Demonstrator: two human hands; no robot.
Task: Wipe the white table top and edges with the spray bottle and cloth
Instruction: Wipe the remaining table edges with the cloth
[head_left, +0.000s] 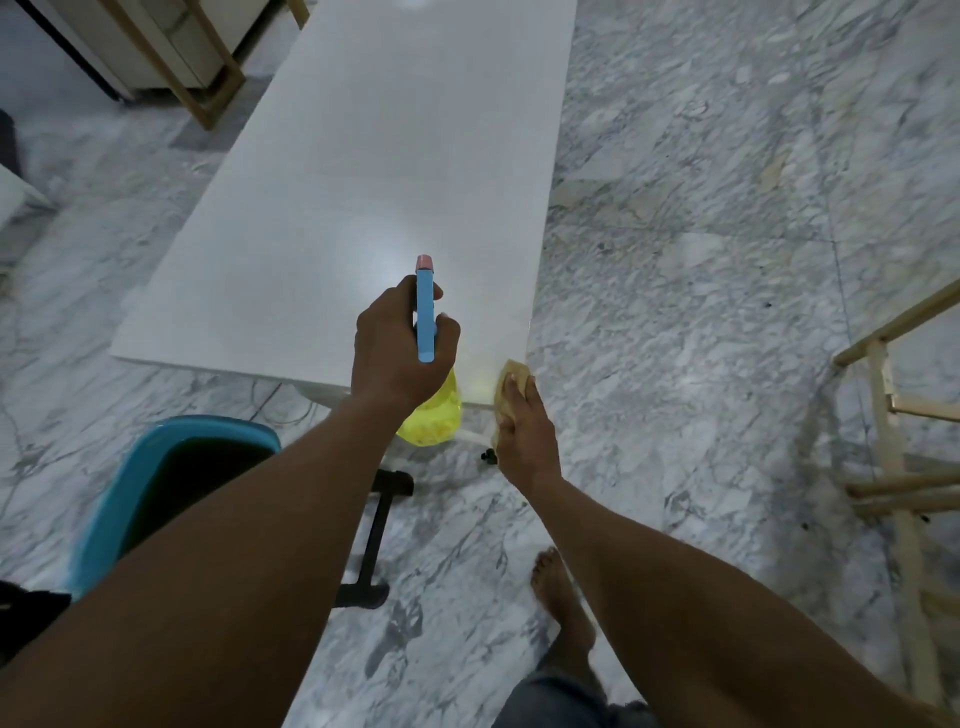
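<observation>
The marble floor (701, 260), grey-veined and glossy, lies under everything. On it stands the long white bench (374, 182), flat and smooth with a soft shine near its closer end and straight, sharp edges. A blue plastic chair (156, 467) with rounded rim stands by the near edge, and pale wooden frames (893, 467) stand to the right.

The left hand (400, 348) is wrapped closed around the spray bottle (426, 312), its blue head pointing forward over the bench, its yellow body hanging below the palm. The right hand (519, 421) presses flat on the cloth (511, 379), a small tan soft piece, at the near right corner of the bench.

I think the step is spraying, then wiping this corner. It is good to spray lightly, and to fold the cloth over the edge so top and side are cleaned together.
</observation>
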